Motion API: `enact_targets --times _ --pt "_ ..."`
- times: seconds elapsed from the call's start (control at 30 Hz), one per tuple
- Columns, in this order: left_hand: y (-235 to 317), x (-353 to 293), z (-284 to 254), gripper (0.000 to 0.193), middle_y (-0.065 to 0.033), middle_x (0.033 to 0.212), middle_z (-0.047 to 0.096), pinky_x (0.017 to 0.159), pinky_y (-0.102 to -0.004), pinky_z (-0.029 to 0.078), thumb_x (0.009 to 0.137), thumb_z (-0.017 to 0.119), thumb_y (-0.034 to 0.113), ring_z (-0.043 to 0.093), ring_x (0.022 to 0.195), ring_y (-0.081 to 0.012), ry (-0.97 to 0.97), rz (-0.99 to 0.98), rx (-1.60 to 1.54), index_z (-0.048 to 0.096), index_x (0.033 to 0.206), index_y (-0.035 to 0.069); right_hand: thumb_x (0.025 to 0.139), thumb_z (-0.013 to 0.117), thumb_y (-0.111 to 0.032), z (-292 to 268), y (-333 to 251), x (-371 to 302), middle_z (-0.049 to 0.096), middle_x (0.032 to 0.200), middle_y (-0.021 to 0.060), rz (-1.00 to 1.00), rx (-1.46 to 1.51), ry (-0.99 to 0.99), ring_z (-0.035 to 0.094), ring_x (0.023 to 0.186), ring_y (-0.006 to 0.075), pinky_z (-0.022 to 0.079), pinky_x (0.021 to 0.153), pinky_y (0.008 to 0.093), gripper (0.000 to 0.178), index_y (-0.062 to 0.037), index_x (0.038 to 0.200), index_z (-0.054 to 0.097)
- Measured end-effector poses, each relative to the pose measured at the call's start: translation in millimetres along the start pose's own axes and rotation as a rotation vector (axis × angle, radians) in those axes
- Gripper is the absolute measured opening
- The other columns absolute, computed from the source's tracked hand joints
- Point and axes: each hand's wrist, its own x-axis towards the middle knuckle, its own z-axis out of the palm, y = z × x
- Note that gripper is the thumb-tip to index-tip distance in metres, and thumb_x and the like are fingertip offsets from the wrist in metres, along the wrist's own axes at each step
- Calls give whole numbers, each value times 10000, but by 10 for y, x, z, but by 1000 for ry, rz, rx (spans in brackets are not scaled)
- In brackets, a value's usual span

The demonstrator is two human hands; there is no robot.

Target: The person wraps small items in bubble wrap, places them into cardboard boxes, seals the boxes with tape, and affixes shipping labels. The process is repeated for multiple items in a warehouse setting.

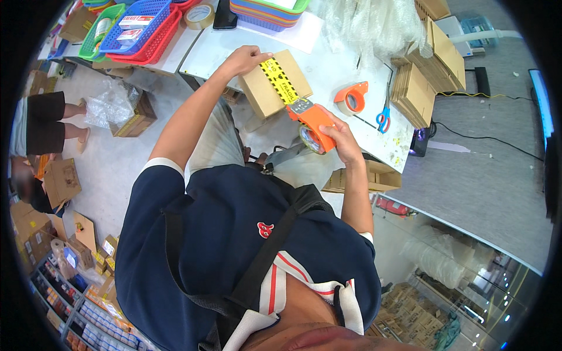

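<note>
A small brown cardboard box (257, 92) rests at the table's near edge, tilted in view. A yellow-and-black printed strip of packing tape (275, 79) runs across its top. My left hand (246, 61) grips the box at its far left corner, fingers closed by the tape's end. In my right hand (341, 136) is an orange handheld tape dispenser (321, 121), its front end at the near right edge of the box. The strip leads into that front end. Part of the tape roll (308, 138) shows under the dispenser.
On the table (205, 52) lie a second orange tape dispenser (352, 98), blue-and-red scissors (384, 117), bubble wrap (374, 29), flat cartons (413, 93) and a phone (225, 14). Plastic baskets (140, 35) stand left. Another person (52, 117) is at far left, near boxes on the floor.
</note>
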Motion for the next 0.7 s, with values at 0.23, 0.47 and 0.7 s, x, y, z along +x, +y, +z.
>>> enact_targets --times 0.23,0.47,0.7 --pt "30 119 -52 522 -89 683 611 632 -381 459 926 696 507 541 651 -192 -28 21 89 605 747 25 920 679 -137 250 426 76 622 1372 111 -203 -124 81 579 1210 136 424 1057 288 658 -65 1533 450" --pt "524 -298 304 400 -136 1325 623 1096 -466 383 968 641 390 517 1286 -350 112 475 275 660 1237 94 959 654 -120 631 904 304 591 1405 97 -386 -168 267 553 1194 109 437 1041 282 636 -33 1542 416" --pt "504 -584 504 578 -141 1654 282 1243 -542 134 1071 345 499 218 1532 -380 -60 446 570 421 1555 193 942 667 -161 668 724 -98 678 1285 148 -283 -153 266 621 1104 124 489 971 304 623 -11 1508 454"
